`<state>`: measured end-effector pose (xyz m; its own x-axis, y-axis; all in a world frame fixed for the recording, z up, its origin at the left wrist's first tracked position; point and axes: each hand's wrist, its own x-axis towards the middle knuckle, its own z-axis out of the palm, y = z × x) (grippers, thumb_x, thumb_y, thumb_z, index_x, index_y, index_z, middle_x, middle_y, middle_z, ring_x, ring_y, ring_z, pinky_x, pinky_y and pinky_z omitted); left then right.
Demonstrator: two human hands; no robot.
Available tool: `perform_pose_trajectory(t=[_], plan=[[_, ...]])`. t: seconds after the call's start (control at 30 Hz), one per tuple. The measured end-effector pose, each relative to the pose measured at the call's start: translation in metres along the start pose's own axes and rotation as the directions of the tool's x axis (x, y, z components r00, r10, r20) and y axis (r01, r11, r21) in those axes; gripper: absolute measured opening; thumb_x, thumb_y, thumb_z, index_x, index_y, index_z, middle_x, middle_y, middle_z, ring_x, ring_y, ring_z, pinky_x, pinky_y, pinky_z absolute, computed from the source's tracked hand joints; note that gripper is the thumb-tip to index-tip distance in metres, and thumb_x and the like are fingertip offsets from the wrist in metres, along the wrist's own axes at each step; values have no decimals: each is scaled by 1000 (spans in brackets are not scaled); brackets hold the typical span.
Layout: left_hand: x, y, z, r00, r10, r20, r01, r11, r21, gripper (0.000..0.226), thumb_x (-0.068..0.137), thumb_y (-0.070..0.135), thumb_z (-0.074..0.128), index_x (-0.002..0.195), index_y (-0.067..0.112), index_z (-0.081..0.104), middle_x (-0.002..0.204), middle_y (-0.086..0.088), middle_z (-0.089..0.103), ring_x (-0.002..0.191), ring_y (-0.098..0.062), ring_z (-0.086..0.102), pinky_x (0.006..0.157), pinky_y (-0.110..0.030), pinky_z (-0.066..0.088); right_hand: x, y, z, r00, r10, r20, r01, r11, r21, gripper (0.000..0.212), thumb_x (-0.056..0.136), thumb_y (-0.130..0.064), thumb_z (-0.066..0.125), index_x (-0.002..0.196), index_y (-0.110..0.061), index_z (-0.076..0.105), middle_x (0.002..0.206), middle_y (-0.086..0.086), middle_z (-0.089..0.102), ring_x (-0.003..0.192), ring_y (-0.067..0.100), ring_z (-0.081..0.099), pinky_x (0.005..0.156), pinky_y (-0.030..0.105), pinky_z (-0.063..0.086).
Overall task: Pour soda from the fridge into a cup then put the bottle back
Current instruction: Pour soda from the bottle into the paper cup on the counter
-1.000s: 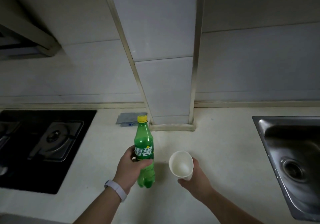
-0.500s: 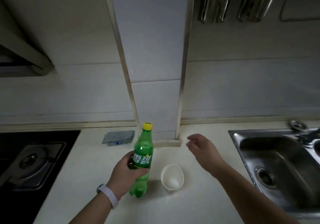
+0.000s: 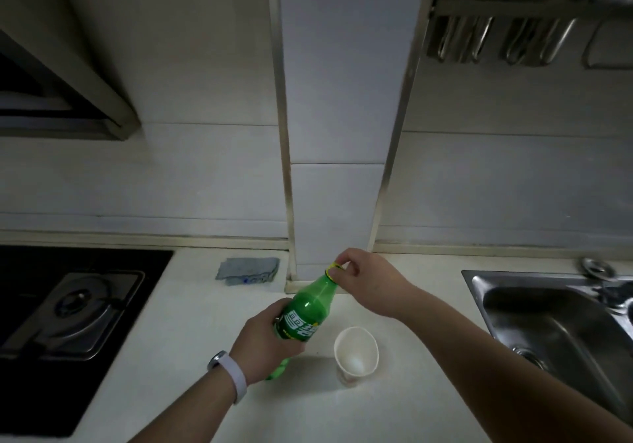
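Fingertips of the right hand pinch the yellow cap, curled closed around it. The left hand wraps the labelled middle of the green bottle, which leans toward the right. Its base is hidden behind the wrist, so contact with the worktop cannot be told. The white cup stands upright just right of it, midway between hob and sink. This looks like the uncapping step. Next the cap needs twisting off against a firm left-hand grip, then 1 careful tilt over the cup.
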<state>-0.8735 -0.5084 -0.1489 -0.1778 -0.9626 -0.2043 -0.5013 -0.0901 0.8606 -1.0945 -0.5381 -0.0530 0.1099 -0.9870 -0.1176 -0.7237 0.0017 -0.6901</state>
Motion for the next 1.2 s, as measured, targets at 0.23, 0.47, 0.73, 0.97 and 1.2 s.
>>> perform_pose_trajectory(t=[0.23,0.47,0.73,0.97,1.2], plan=[[4,-7,-11,998,63,24,-66,987,146,62,62,37,82,118,46,56,102,22,69,93,5,64,82,-22,55,4,-1,11,1000,-7,29,10,991,-133,27,93,-49,55,97,-22,56,71,-6,54,65,11,52,55,27,37],[0,-8,-25,994,58,94,-68,992,105,58,64,26,84,111,51,60,99,27,70,92,9,64,81,-18,54,1,2,6,979,-151,139,166,980,-109,12,97,-36,55,98,-25,53,71,-6,50,64,9,47,62,29,40],[-2,-8,-31,984,32,173,-48,995,91,60,66,17,85,104,54,57,101,26,69,95,11,63,78,-12,52,-4,3,-3,941,-208,267,250,959,-136,15,93,-26,60,103,-35,54,92,-9,56,82,9,53,75,29,48],[-5,-7,-20,986,45,163,-67,989,129,61,65,24,84,109,54,55,105,23,68,97,6,63,87,-25,56,-7,6,4,994,-49,94,67,978,-199,31,92,-54,56,93,-23,57,74,-7,54,65,8,49,57,25,35],[-6,-1,-14,982,76,174,-107,978,180,59,64,29,83,96,67,51,101,28,66,96,9,61,86,-21,54,-20,12,2,983,-125,131,145,977,-155,19,94,-43,57,90,-25,51,74,-3,52,63,9,44,59,27,38]])
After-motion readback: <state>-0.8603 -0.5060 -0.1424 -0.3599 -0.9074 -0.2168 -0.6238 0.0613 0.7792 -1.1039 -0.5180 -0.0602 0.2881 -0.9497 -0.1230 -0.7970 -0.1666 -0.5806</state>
